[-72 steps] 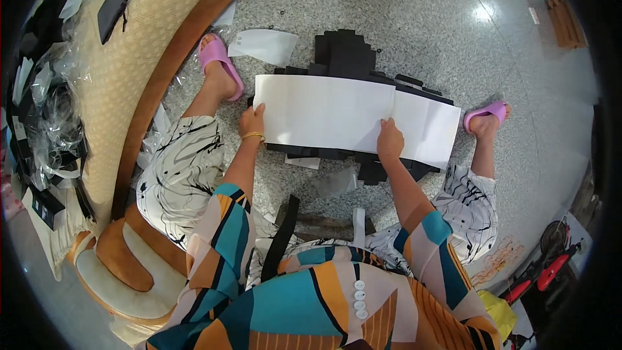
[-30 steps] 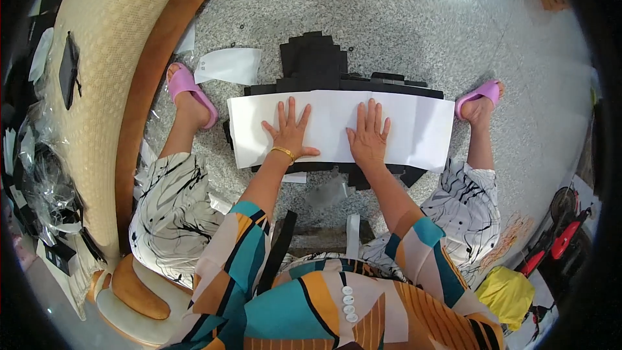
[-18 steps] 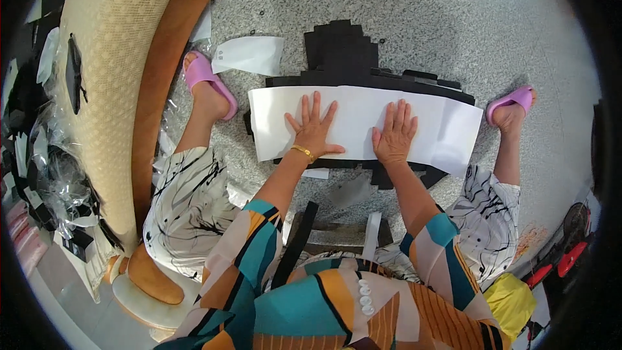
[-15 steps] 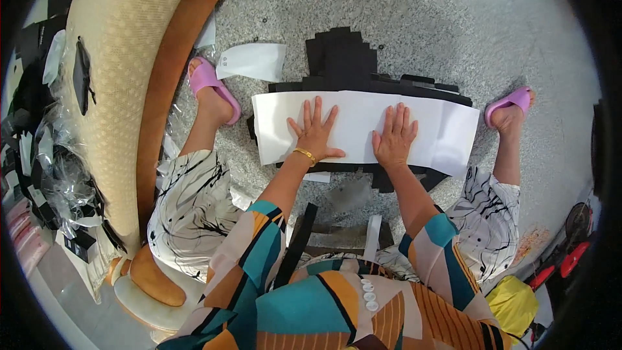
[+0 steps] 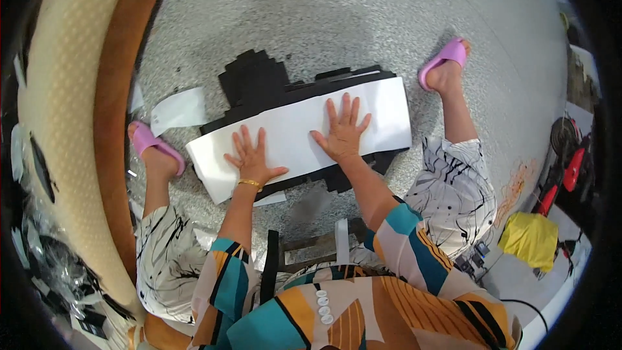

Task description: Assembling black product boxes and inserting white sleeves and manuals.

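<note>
White sheet (image 5: 293,136) now lies tilted, more left than before

At frame centre, left hand (image 5: 254,165) and right hand (image 5: 343,137) rest on it, fingers spread, hiding some part. Beneath are black pieces (image 5: 256,84). Pink slippers (image 5: 148,139) stand near both ends; white paper (image 5: 178,110) lies upper left.

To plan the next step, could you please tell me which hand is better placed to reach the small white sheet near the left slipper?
Probably the left hand: it is nearer the small white sheet, while the right hand is farther across the long white sheet. Both lie palm-down on it.
</note>
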The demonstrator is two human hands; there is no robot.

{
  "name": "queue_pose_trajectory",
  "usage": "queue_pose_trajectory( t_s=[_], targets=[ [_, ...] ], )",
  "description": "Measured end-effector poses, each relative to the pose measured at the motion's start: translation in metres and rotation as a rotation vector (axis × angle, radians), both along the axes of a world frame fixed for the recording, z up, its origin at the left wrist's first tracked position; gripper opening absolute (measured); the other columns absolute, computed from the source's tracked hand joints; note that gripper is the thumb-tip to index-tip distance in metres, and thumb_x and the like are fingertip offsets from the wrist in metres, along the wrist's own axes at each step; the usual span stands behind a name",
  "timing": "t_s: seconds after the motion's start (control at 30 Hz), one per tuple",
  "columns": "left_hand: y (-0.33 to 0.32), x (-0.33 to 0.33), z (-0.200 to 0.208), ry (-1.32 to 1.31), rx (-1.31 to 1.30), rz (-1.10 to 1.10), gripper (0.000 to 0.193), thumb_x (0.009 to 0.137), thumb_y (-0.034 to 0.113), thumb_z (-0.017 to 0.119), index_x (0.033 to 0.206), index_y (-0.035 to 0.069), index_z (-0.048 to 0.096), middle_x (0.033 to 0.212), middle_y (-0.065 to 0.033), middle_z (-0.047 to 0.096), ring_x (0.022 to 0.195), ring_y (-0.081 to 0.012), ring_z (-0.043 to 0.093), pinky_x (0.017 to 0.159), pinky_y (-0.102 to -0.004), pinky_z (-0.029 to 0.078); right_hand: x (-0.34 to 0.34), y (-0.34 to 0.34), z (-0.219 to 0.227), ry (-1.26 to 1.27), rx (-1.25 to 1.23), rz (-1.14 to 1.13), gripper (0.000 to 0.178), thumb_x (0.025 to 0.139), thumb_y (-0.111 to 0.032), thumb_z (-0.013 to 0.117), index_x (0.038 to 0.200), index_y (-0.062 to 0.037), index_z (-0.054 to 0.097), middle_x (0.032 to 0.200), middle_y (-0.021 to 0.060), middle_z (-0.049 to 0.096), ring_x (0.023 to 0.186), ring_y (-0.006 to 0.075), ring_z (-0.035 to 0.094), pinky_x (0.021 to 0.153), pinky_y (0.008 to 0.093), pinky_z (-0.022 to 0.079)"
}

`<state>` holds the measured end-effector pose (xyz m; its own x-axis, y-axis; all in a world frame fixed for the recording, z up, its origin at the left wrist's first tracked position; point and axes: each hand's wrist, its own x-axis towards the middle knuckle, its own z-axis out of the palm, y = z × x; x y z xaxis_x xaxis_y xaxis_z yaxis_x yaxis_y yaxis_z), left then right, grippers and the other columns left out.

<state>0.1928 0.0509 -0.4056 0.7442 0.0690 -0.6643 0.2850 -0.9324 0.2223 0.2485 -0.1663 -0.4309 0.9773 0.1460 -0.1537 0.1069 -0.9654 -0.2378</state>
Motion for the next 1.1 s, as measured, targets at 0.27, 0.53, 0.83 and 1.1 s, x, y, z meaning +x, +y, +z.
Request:
queue_pose_trajectory(
  t_s=[0.27, 0.53, 0.83, 1.1],
  targets=[
    [-0.003, -0.007, -0.002, 0.022, 0.047, -0.006, 0.127, 0.038, 0.053, 0.077, 0.138, 0.017, 0.007, 0.141, -0.0168, -0.015, 0.128, -0.0384, -0.015, 0.088, -0.0704, 0.003, 0.004, -0.011, 0.016, 0.109, 0.134, 0.007, 0.074, 0.07, -0.05, 0.055, 0.133, -0.0208, 0.028, 0.14, 0.0172, 0.011, 0.129, 0.038, 0.006, 0.091, 0.0667, 0.004],
    [-0.003, -0.007, -0.01, -0.004, 0.071, -0.017, 0.124, 0.04, 0.06, 0.073, 0.138, 0.02, 0.009, 0.141, -0.0159, -0.014, 0.128, -0.0385, -0.015, 0.089, -0.0698, 0.0, 0.009, -0.042, -0.007, 0.026, -0.079, -0.352, 0.069, 0.078, -0.052, 0.045, 0.134, -0.0185, 0.024, 0.14, 0.0178, 0.009, 0.129, 0.0374, 0.004, 0.09, 0.0669, 0.007],
    [-0.005, -0.011, -0.011, 0.031, 0.156, -0.074, 0.129, 0.038, 0.062, 0.072, 0.138, 0.017, 0.004, 0.141, -0.018, -0.012, 0.129, -0.0397, -0.01, 0.086, -0.0719, 0.007, 0.009, -0.046, -0.015, 0.091, -0.076, -0.357, 0.075, 0.074, -0.051, 0.051, 0.136, -0.0221, 0.018, 0.141, 0.0159, 0.006, 0.13, 0.0354, 0.001, 0.091, 0.0674, 0.005],
    [-0.016, 0.008, 0.034, -0.023, 0.116, -0.06, 0.125, 0.042, 0.064, 0.07, 0.138, 0.02, 0.002, 0.142, -0.0156, -0.011, 0.13, -0.0383, -0.007, 0.088, -0.0707, 0.011, 0.026, -0.064, 0.041, 0.188, -0.07, -0.361, 0.069, 0.078, -0.043, 0.052, 0.135, -0.0169, 0.023, 0.141, 0.0136, 0.013, 0.131, 0.0327, 0.007, 0.094, 0.0647, 0.012]
  ],
)
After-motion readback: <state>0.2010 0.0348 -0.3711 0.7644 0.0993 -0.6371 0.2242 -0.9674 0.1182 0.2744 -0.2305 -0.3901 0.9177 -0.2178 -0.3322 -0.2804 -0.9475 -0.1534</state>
